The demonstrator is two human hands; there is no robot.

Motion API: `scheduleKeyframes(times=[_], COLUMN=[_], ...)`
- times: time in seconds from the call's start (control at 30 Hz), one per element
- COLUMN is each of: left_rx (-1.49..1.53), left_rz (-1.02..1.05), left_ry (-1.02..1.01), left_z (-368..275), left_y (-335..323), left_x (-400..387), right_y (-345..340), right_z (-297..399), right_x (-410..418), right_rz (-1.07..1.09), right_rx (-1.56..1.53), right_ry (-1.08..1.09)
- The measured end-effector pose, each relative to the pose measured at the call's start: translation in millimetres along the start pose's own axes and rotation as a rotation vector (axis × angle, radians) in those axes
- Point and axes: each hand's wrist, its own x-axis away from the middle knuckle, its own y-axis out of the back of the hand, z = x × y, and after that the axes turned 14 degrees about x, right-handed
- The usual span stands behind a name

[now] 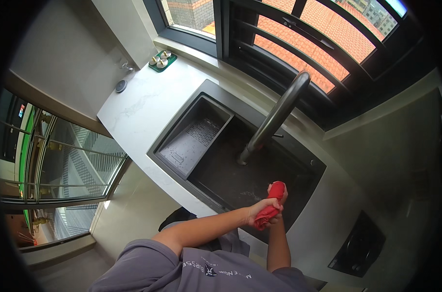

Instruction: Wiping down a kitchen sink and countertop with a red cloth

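Both hands are closed on a red cloth (277, 189) that is bunched and twisted into a roll over the near right part of the sink's large basin. My left hand (261, 208) grips the roll around its middle, and the lower end bulges out beneath it. Farther up, my right hand (284, 194) wraps the upper part from behind, with its palm and some fingers hidden by the cloth. The forearms come close together at the wrists. Small bright patches, which look like water, show on the dark floor of the sink (213, 199) below.
A tall curved metal faucet (279, 109) arches over the basin. At the sink's left sits a drain tray (188, 146) with droplets. A green tray (163, 62) with several small white lidded pieces stands on the marbled counter (133, 106). A black cooktop (358, 244) lies at right.
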Motion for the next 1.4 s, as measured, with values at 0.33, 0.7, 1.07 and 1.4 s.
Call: scheduleKeyframes(times=[0.33, 0.7, 1.07, 1.4], left_rx=[-0.015, -0.656, -0.456, -2.066], left_rz=[-0.079, -0.297, -0.392, -0.691], left_ry=[0.002, -0.127, 0.023, -1.264], left_z=[11, -69, -45, 14], left_y=[1, 41, 72, 50], left_x=[9, 81, 67, 93], right_y=[20, 82, 38, 4], right_z=[4, 56, 105, 54], right_x=[-26, -7, 56, 79], right_rz=[-0.203, 0.376, 0.696, 0.228], right_rx=[0.481, 0.770, -0.780, -0.872], right_ry=[0.163, 0.320, -0.329, -0.546])
